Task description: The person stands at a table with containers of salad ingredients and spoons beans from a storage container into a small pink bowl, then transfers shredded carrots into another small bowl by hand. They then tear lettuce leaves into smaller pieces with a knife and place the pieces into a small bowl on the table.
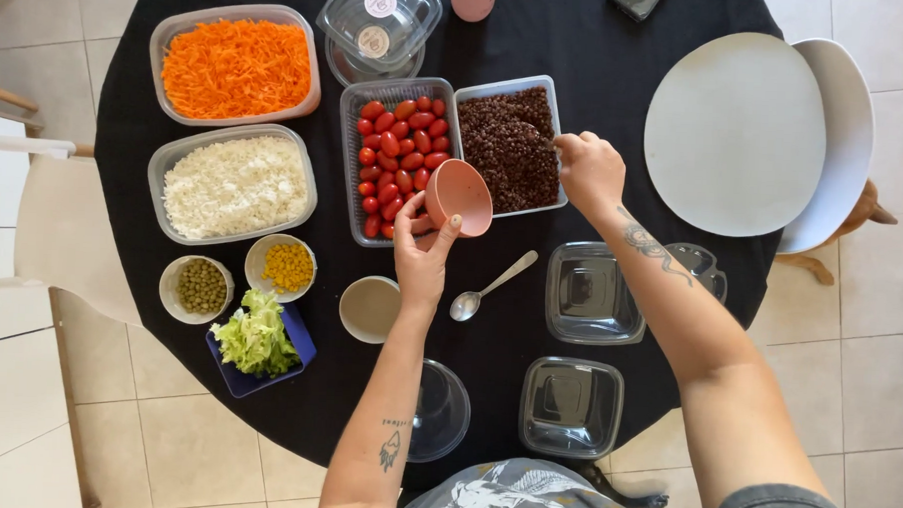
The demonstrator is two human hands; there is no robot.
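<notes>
So the left hand (423,255) has a small pink cup (460,195) pinched by the rim, fingers wrapped on it, tipped so the mouth faces the tray of dark brown grains (509,146). That tray is the anchor here: the cup hovers just off its near-left corner, partly over the cherry tomato tray (395,157) that sits touching the grain tray's left side. The right hand (589,169) is bunched up at the grain tray's right edge, fingertips closed together on the rim or on a pinch of grains, can't tell which. A metal spoon (490,285) lies below the grain tray, untouched, and two empty clear containers (590,292) sit further down to the right of it. Shredded carrot (236,66) and chopped white stuff (236,184) are well left of the tomatoes. Risk as I see it: the cup is tilted and held only at the rim, so anything in it could dump onto the tomatoes or the black tablecloth (579,38), and pulling the flimsy tray edge could scatter grains.
</notes>
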